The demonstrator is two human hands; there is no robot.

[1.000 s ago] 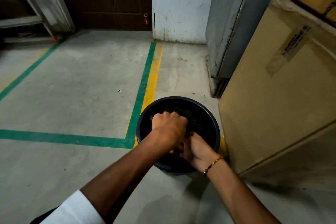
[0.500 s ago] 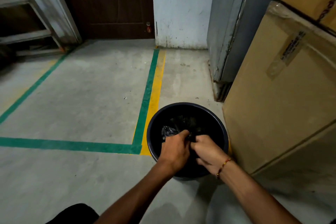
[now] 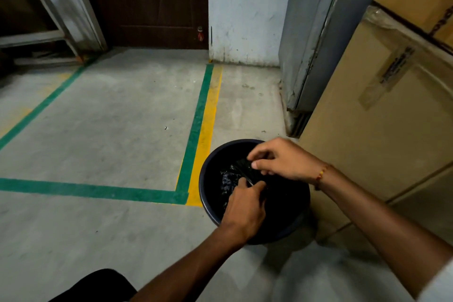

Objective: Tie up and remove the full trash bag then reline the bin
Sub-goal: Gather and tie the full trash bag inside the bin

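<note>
Most of the trash bag [image 3: 229,179] is lost in the dark of the bin [image 3: 208,193]; only a patch of crinkled black plastic catches light, so how full it is cannot be told. The bag sits inside the round dark bin, which stands on the concrete floor [image 3: 103,135]. The left hand [image 3: 245,208] reaches into the bin from below, fingers curled round gathered plastic, its fingertips hidden by the bag. The right hand [image 3: 282,162], with a thread bracelet [image 3: 321,175] at the wrist, hovers over the bin's far side and pinches a strip of the bag between thumb and fingers. A large cardboard box [image 3: 382,130] stands just beside the bin on the right, cut off by the picture's edge. Green tape [image 3: 193,130] and yellow tape [image 3: 208,130] run across the floor to the bin's left. A dark door [image 3: 152,2] and a grey metal frame [image 3: 308,32] stand behind.
</note>
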